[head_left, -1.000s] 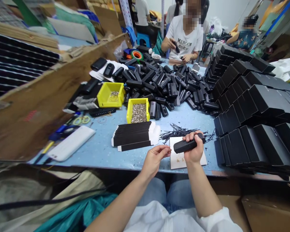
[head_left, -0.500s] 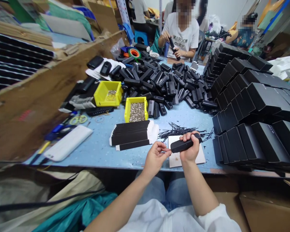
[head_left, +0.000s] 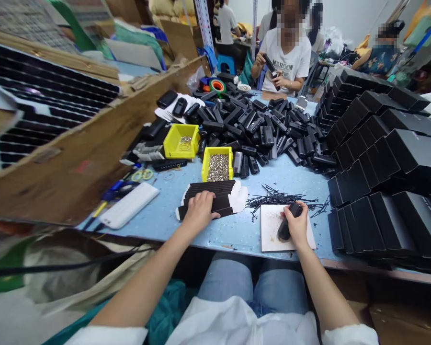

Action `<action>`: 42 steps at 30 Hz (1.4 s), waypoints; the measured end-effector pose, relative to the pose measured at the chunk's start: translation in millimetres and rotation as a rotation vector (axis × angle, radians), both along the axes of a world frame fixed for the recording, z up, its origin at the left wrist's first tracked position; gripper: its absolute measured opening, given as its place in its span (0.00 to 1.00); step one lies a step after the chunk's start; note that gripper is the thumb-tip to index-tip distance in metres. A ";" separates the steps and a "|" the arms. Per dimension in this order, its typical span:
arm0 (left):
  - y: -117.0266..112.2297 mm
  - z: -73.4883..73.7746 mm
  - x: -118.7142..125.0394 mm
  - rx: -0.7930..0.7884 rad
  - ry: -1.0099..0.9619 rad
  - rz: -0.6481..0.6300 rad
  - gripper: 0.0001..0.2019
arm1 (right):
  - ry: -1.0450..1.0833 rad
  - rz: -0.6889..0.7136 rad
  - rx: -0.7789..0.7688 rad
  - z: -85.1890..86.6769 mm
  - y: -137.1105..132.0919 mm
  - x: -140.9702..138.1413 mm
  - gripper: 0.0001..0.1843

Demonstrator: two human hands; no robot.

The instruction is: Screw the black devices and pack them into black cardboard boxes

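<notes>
- My left hand (head_left: pixel 199 210) is laid on the flat black cartons (head_left: pixel 223 200) with white ends, near the middle of the front edge of the table (head_left: pixel 215 238). The fingers lie over the nearest carton and the thumb is at its near side; I cannot tell if they pinch it.
- My right hand (head_left: pixel 296 221) is closed around a black handheld device (head_left: pixel 284 230), which is tilted, with the lower end above the white square board (head_left: pixel 269 235) (whether it touches the board, I cannot tell).
- This board lies at the front edge of the table, right of the cartons; just behind it are spread many thin black strips (head_left: pixel 273 197).
- Behind the cartons stands a yellow bin (head_left: pixel 205 167) with small metal parts, and next to it, farther left, another yellow bin (head_left: pixel 172 143).
- A big heap of black devices (head_left: pixel 251 122) reaches toward the far edge, where a co-worker (head_left: pixel 285 55) holds one similar device.
- Along the right edge are stacked black boxes (head_left: pixel 373 167); near the front left corner lies a white oblong case (head_left: pixel 130 206).
</notes>
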State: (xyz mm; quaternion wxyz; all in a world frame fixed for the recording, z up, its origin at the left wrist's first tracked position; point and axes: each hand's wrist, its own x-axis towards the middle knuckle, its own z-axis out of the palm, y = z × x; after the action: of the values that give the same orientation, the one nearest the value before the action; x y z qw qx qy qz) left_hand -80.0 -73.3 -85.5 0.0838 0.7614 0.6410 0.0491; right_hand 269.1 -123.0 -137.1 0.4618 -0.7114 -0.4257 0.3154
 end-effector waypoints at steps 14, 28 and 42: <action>-83.0 23.7 78.0 -0.672 -1.214 -0.113 0.40 | -0.541 0.737 0.412 71.7 -30.9 -72.8 0.21; -87.4 42.8 113.0 -0.245 -0.994 -0.019 0.48 | 0.180 0.852 0.051 67.1 -32.5 -80.2 0.34; -61.1 17.3 69.6 -0.776 -1.764 0.504 0.35 | -0.698 1.013 -0.142 60.6 -16.9 37.8 0.25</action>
State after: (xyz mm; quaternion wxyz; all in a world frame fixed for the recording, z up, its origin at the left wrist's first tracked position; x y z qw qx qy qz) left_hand -10.3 -134.4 -68.2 0.7603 0.2142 0.4641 0.4008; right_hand 306.9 -139.9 -76.5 0.0399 -0.5108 -0.8146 0.2718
